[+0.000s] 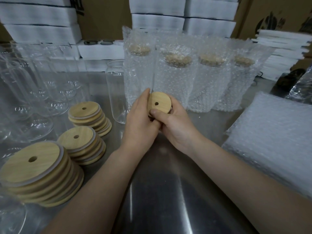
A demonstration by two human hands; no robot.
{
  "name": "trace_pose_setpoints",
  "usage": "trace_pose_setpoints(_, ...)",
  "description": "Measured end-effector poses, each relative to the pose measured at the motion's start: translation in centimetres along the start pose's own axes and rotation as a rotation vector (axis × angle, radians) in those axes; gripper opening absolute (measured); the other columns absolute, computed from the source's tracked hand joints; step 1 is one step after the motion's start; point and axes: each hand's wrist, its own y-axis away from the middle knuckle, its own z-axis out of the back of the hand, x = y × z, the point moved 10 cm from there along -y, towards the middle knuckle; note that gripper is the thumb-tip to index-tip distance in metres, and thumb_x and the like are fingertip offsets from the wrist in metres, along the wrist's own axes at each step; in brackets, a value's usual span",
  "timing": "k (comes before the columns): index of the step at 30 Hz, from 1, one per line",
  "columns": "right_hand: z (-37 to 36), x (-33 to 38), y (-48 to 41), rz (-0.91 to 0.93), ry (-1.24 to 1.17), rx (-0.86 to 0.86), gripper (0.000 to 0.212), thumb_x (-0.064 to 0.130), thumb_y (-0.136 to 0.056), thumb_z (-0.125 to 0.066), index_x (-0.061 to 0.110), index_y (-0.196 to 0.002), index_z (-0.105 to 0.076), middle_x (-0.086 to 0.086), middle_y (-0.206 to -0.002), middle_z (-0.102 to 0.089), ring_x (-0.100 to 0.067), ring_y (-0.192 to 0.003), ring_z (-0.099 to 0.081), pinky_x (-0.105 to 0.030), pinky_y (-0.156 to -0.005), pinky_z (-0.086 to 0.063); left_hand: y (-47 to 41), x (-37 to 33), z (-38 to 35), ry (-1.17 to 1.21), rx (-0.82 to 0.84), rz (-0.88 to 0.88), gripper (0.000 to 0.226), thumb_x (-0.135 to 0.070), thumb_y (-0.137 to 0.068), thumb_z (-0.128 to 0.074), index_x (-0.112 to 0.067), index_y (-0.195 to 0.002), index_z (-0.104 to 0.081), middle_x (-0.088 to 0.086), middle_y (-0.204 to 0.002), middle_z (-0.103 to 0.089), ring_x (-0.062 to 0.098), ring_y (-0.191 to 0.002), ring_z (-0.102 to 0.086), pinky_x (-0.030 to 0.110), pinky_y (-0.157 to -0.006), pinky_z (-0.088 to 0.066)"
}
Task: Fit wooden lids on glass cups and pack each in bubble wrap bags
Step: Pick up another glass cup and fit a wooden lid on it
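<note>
Round pale wooden lid with centre hole (159, 102) held tilted between left hand (141, 119) and right hand (175, 127), both grasping it, above steel table (168, 191).

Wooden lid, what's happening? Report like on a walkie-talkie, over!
One wooden lid held by left hand and right hand. Lid not on a cup yet. Bare glass cup stands close behind-left, nothing between.

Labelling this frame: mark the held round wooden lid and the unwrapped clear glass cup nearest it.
Round wooden lid (162, 100): head view, top face.
Clear glass cup (116, 92): head view, side wall.
</note>
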Motion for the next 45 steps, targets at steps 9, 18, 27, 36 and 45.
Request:
trace_pose_setpoints(9,1.0,1.1,0.3,0.08,0.2,-0.098,0.051,-0.004,-0.074,-0.079,0.02,-0.112,-0.055,-0.003,-0.099,-0.065,-0.011,-0.087,-0.065,-0.023,-0.069,-0.055,0.1,-1.4,0.6,-0.074,-0.016,-0.09,0.075,0.007,-0.063,-0.074,-0.003,-0.134,-0.055,0.009,-0.13,-0.06,0.02,-0.122,-0.054,-0.004,-0.095,-0.023)
trace_pose_setpoints(18,2.5,3.5,0.4,0.278,0.591,-0.301,0.043,0.019,-0.065,-0.085,0.032,-0.081,-0.048,0.014,-0.072,-0.059,0.005,-0.059,-0.054,-0.015,-0.054,-0.043,0.5,-2.6,-0.7,-0.089,0.082,-0.149,0.079,-0.005,-0.066,-0.082,-0.007,-0.138,-0.051,0.007,-0.129,-0.055,0.006,-0.114,-0.047,-0.008,-0.086,-0.022)
trace_pose_setpoints(27,3.1,4.1,0.5,0.344,0.514,-0.324,0.019,0.026,-0.095,-0.062,0.022,-0.077,-0.057,0.009,-0.072,-0.059,-0.004,-0.069,-0.056,-0.027,-0.068,-0.049,0.8,-2.2,-1.0,-0.019,0.055,-0.103,0.082,-0.008,-0.073,-0.081,-0.011,-0.145,-0.041,0.006,-0.137,-0.055,0.009,-0.121,-0.048,-0.008,-0.088,-0.022)
trace_pose_setpoints(36,3.9,2.3,0.2,0.094,0.191,-0.333,0.031,0.014,-0.102,-0.036,0.014,-0.1,-0.067,-0.012,-0.102,-0.071,-0.019,-0.087,-0.068,-0.036,-0.072,-0.057,1.1,-3.3,-2.0,-0.019,0.157,-0.224,0.053,-0.007,-0.092,-0.063,-0.009,-0.143,-0.047,0.005,-0.154,-0.039,0.017,-0.148,-0.023,0.01,-0.115,-0.016)
trace_pose_setpoints(45,2.9,1.5,0.1,0.059,0.092,-0.243,0.031,0.024,-0.097,-0.039,0.013,-0.089,-0.067,-0.002,-0.082,-0.073,-0.012,-0.075,-0.071,-0.023,-0.052,-0.052,1.4,-4.8,-1.0,0.019,0.079,-0.306,0.037,-0.013,-0.092,-0.054,-0.007,-0.126,-0.066,0.007,-0.131,-0.064,0.021,-0.129,-0.054,0.032,-0.115,-0.034)
